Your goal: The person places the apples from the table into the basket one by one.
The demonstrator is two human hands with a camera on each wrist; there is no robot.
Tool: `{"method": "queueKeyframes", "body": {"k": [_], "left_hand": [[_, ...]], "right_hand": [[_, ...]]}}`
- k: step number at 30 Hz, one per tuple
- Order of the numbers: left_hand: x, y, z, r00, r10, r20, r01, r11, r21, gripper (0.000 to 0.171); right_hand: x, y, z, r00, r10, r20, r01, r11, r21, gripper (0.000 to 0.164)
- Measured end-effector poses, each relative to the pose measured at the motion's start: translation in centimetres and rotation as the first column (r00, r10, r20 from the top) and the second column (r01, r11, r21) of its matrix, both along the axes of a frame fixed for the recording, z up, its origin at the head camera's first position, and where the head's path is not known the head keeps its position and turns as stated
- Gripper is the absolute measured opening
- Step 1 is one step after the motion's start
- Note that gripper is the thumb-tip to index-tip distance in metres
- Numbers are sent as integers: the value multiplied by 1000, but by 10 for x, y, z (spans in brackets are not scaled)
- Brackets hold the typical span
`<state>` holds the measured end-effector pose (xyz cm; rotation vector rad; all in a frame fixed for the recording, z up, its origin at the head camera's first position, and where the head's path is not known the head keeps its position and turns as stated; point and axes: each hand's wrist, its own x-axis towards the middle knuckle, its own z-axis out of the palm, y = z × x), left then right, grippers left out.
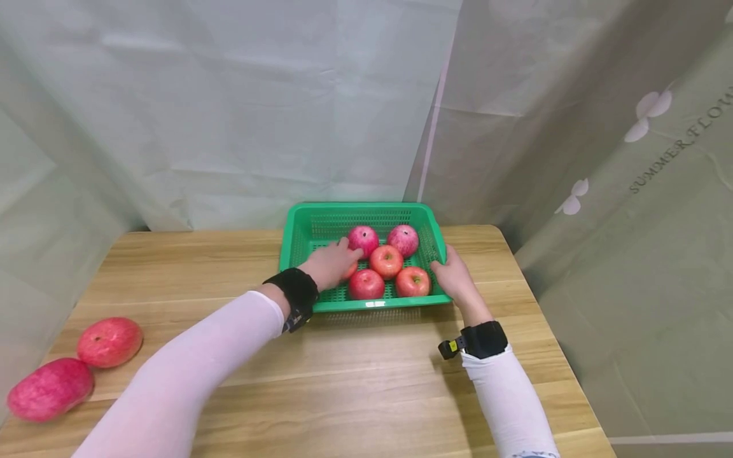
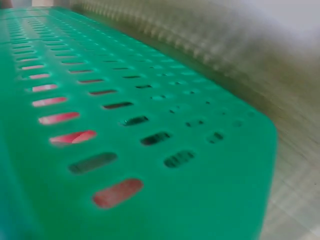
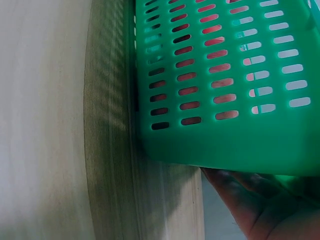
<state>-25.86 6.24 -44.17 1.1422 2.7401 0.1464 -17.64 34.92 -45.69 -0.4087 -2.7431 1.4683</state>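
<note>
A green plastic basket (image 1: pixel 375 304) with slotted walls stands near the far table edge, holding several red apples (image 1: pixel 366 284). My left hand (image 1: pixel 332 264) reaches over its left side, fingers curled round an apple (image 1: pixel 350 270) that the hand mostly hides. In the left wrist view, the basket's slotted wall (image 2: pixel 200 200) fills most of the picture and conceals the hand. My right hand (image 1: pixel 455 277) grips the right rim, its thumb on the inner side. From the right wrist, that hand (image 3: pixel 265 205) shows beneath the basket's end wall (image 3: pixel 225 145).
Two more red apples, one rounder (image 1: pixel 110 342) and one nearer (image 1: pixel 50 389), lie on the wooden table (image 1: pixel 355 381) at the left. Grey sheeting (image 1: pixel 258 114) hangs behind the table, and a printed curtain (image 1: pixel 647 254) hangs along its right side.
</note>
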Motion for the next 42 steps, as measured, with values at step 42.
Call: {"method": "queueKeyframes", "body": {"k": [42], "left_hand": [[1, 1, -1, 998, -64, -22, 57, 975, -217, 70]], "right_hand": [[-3, 4, -3, 1000, 6, 0, -6, 1000, 14, 59]]}}
